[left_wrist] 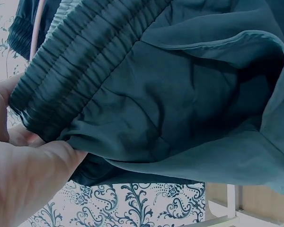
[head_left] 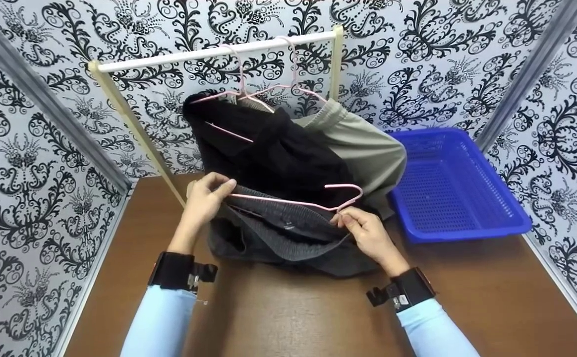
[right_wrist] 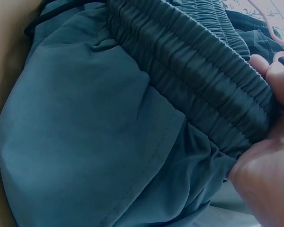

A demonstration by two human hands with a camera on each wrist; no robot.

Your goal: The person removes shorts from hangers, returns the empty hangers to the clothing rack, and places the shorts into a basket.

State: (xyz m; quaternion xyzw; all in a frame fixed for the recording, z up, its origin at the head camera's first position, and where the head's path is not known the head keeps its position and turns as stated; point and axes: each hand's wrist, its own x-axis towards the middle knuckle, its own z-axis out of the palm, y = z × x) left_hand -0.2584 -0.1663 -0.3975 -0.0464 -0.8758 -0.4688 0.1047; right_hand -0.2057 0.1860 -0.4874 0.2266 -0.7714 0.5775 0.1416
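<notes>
Dark grey shorts [head_left: 293,248] with a gathered elastic waistband hang between both hands, above the table. A pink hanger [head_left: 278,200] lies along the waistband opening, its hook curving up at the right. My left hand [head_left: 206,196] grips the left end of the waistband and hanger. With thumb and fingers, my right hand [head_left: 365,230] pinches the waistband's right end, close below the hook. The left wrist view shows the waistband [left_wrist: 85,61] between thumb and fingers, above an open pocket. In the right wrist view, the fingers [right_wrist: 277,75] touch the waistband beside the pink wire.
Behind the shorts, a rack with a white rail [head_left: 169,58] carries a black garment [head_left: 278,148] and a beige garment [head_left: 363,144] on pink hangers. A blue plastic basket [head_left: 472,232] stands to the right on the brown table [head_left: 288,312]. Patterned walls [head_left: 442,74] enclose the back and sides.
</notes>
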